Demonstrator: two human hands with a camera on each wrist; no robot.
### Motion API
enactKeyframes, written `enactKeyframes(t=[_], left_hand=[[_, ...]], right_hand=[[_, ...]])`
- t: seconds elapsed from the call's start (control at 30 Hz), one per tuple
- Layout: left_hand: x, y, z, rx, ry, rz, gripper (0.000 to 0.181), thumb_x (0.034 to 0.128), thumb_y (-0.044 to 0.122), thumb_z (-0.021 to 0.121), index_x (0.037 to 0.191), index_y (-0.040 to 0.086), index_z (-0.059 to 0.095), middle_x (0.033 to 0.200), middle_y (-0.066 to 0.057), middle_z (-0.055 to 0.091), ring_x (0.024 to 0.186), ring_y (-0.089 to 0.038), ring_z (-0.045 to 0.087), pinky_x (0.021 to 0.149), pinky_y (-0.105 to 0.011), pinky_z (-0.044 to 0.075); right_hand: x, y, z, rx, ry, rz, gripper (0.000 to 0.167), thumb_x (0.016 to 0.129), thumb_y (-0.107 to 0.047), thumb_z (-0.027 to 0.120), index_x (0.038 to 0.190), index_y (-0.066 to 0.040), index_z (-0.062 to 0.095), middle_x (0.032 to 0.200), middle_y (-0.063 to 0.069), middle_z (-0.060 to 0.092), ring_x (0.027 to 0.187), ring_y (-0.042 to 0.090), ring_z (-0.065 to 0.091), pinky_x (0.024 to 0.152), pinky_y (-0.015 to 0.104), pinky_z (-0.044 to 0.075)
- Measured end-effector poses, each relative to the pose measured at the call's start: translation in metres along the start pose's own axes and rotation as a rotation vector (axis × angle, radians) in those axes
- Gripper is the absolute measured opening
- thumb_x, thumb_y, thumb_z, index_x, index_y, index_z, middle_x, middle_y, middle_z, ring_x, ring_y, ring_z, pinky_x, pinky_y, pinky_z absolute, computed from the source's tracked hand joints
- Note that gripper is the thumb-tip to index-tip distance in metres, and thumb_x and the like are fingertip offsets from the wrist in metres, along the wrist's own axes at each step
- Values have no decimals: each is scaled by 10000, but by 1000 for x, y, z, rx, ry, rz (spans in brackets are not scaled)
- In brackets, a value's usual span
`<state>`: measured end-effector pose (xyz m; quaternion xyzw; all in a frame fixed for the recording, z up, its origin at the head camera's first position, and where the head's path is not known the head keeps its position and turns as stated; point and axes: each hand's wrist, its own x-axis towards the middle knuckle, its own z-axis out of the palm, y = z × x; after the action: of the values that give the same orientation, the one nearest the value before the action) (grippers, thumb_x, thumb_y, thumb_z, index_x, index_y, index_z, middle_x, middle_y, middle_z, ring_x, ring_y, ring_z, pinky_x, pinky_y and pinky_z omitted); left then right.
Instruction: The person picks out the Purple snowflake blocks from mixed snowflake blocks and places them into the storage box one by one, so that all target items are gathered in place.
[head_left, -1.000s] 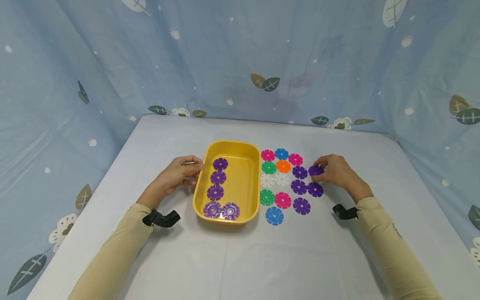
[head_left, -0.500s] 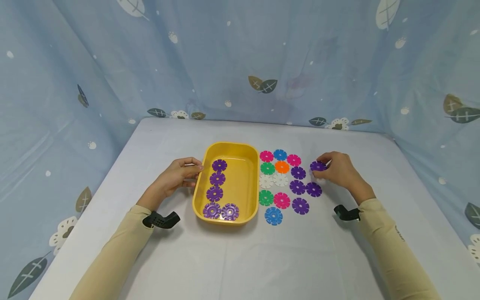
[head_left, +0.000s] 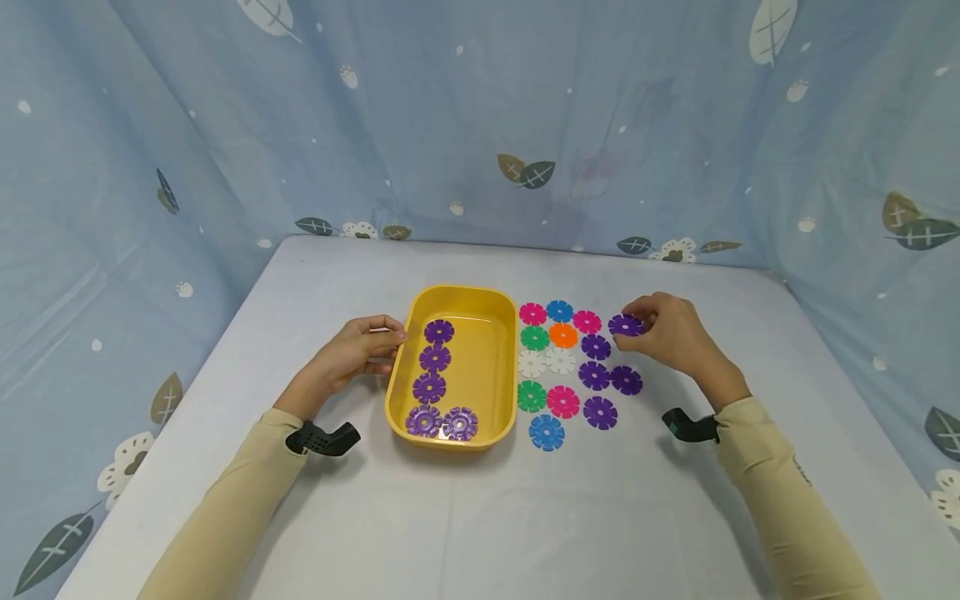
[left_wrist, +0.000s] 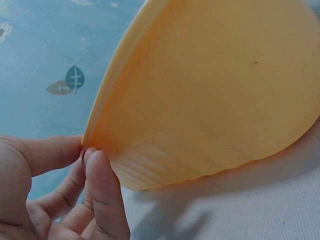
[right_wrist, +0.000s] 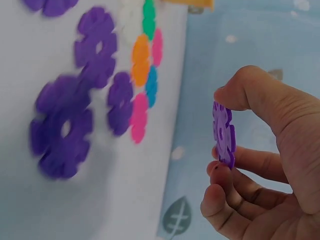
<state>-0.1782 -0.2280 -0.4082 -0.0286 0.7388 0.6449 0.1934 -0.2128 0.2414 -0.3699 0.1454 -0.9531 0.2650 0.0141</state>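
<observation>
One purple disc (head_left: 626, 325) is clamped in the right hand (head_left: 671, 333), pinched at its edge between thumb and fingertips; the right wrist view shows it clear of the desk (head_left: 450, 525). The left hand (head_left: 352, 352) is also clamped: thumb and finger pinch the rim of the yellow tray (head_left: 486, 358), which sits upright immediately to that hand's right. Five purple discs (head_left: 430, 387) lie inside the tray, four in a line along the side nearest the left hand and one beside the near end of that line. Four loose purple discs (head_left: 595, 376) lie on the desk to the left and near side of the right hand. Ten discs in pink, blue, green, orange and white (head_left: 563, 402) lie farther left of it, between those purple ones and the tray.
</observation>
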Motion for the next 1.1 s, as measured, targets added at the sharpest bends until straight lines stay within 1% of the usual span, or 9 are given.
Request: enactKeyframes(t=[0.2, 0.4, 0.6, 0.8, 0.93, 1.1], left_hand=[[-1, -2, -1, -6, 4, 2, 316, 997, 259, 641, 1190, 19, 574, 990, -92, 658, 842, -196, 653, 674, -292, 584], [-2, -3, -2, -3, 11, 3, 321, 996, 272, 643, 1191, 26, 574, 991, -95, 654, 841, -199, 645, 677, -296, 582], [-1, -3, -3, -7, 8, 12, 328, 998, 271, 641, 1197, 19, 574, 987, -98, 658, 838, -198, 648, 670, -291, 580], [-2, -2, -3, -14, 9, 9, 326, 992, 259, 646, 1197, 17, 571, 972, -94, 662, 830, -187, 653, 664, -286, 582], [-1, -2, -1, -14, 4, 2, 322, 994, 255, 642, 1198, 17, 568, 982, -102, 658, 833, -190, 648, 668, -284, 581], [-2, 0, 2, -6, 9, 5, 315, 996, 244, 634, 1194, 9, 567, 999, -112, 659, 838, -196, 649, 667, -284, 580]], right_hand=[[1, -25, 0, -21, 52, -109, 438, 752, -197, 876, 1100, 16, 719, 927, 113, 632, 825, 265, 545, 709, 406, 541], [3, -52, -1, 2, 81, -219, 414, 730, -185, 885, 1063, 11, 734, 863, 82, 606, 768, 234, 526, 648, 361, 503], [6, -74, 1, 9, 78, -249, 422, 721, -215, 897, 1063, -22, 742, 841, 51, 579, 748, 211, 513, 624, 344, 492], [9, -91, 6, 33, 64, -286, 460, 710, -242, 911, 1086, -41, 738, 872, 26, 585, 777, 191, 528, 664, 334, 523], [9, -102, 10, 58, 48, -324, 453, 720, -239, 904, 1095, -49, 736, 889, 17, 585, 780, 192, 532, 667, 318, 529], [11, -115, 16, 89, 19, -381, 424, 733, -208, 893, 1092, -50, 731, 919, 15, 589, 775, 224, 547, 654, 301, 541]])
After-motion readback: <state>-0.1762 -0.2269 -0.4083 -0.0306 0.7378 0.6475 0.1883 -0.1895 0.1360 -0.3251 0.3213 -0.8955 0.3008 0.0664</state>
